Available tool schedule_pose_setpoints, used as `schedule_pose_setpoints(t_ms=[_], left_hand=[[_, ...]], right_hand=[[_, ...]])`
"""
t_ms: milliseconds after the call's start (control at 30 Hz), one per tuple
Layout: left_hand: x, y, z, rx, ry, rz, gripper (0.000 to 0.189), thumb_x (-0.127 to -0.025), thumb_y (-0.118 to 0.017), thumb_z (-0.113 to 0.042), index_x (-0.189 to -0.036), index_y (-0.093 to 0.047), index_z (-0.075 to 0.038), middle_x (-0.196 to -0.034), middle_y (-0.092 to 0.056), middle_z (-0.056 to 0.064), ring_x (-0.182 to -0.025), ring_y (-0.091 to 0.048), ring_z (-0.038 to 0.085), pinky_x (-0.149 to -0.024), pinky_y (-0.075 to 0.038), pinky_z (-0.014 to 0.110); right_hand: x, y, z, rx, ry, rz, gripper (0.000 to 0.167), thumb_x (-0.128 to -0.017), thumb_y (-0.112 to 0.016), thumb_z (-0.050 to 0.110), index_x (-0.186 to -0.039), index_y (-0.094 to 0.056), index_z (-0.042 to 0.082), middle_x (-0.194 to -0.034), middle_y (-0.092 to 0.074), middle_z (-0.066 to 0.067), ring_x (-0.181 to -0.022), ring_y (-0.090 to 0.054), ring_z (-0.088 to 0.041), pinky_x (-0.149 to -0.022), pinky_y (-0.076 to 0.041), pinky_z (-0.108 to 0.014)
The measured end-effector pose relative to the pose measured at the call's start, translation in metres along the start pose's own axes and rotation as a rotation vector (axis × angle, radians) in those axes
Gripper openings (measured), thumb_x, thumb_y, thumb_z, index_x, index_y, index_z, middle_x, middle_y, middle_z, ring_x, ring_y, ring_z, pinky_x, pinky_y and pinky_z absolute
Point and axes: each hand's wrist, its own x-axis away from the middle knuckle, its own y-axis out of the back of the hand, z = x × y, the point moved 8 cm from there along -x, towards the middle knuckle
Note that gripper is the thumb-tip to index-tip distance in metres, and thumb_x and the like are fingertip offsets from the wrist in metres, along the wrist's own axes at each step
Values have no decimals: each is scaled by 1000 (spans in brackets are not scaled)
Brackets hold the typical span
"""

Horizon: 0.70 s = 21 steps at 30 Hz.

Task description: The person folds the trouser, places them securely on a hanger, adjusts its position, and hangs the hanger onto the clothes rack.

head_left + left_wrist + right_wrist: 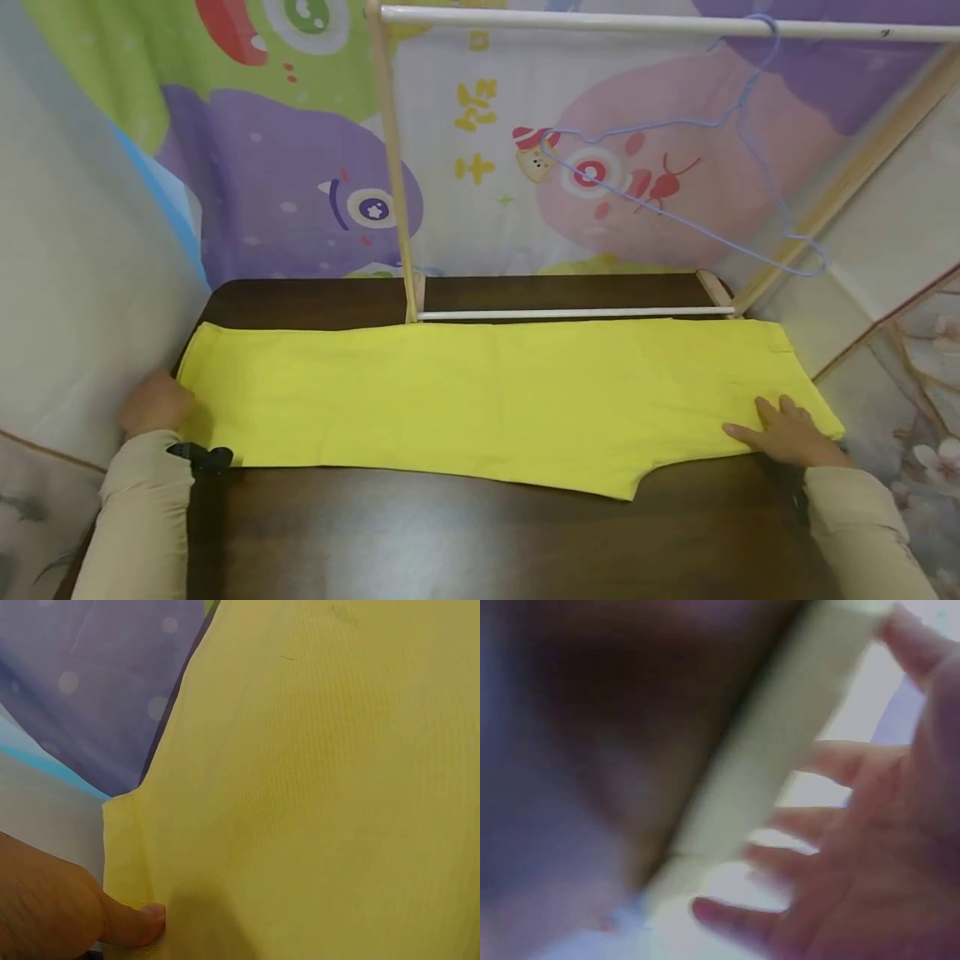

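Note:
Yellow trousers (pixel 450 400), folded lengthwise, lie flat across the dark table, hems at the left and waist at the right. My left hand (pixel 157 406) grips the hem end. In the left wrist view its thumb (pixel 135 924) presses on top of the hem, and the other fingers are hidden. At the waist end, my right hand (pixel 791 429) rests on the cloth with fingers spread. The blurred right wrist view shows that hand's palm (pixel 855 877) and its separated fingers beside a pale edge.
Behind the trousers stands a wooden rack (pixel 397 167) with a white top rail (pixel 600 18). A blue wire hanger (pixel 675 123) hangs from the rail. The brown table (pixel 450 533) has a patterned curtain (pixel 285 183) behind it and pale panels (pixel 67 250) at its sides.

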Motion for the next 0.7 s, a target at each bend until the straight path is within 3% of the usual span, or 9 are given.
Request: schedule_pose_setpoints(t_ms=[133, 333, 533, 700], left_hand=[[0, 1, 4, -17, -1, 1, 34, -87, -42, -8, -102, -53, 21, -90, -57, 34, -73, -54, 37, -54, -46, 45], [-1, -1, 1, -34, -3, 10, 35, -88, -43, -10, -102, -55, 21, -89, -58, 33, -73, -55, 37, -55, -46, 45], [1, 0, -1, -33, -7, 8, 35, -88, -45, -10, -102, -54, 21, -90, -57, 34, -75, -55, 38, -56, -46, 46], [1, 1, -3, -29, -18, -5, 35, -89, -46, -10, -103, -53, 21, -93, -57, 36, -76, -57, 41, -55, -46, 46]], right_hand=[[-12, 22, 23, 55, 34, -20, 96, -96, -41, 62, -139, -26, -23, -133, -18, -58, -116, -21, -78, -87, -29, -80], [-27, 46, 30, 42, -4, -36, 103, -94, -38, 68, -146, -14, -18, -139, -4, -57, -121, -10, -78, -87, -26, -83], [-46, 50, 30, 25, 7, -43, 102, -94, -37, 69, -149, -10, -13, -144, 1, -53, -124, -6, -77, -91, -21, -84], [-68, 46, 62, -30, 105, -23, 100, -93, -46, 64, -152, -10, -8, -149, 3, -47, -129, -2, -73, -97, -14, -82]])
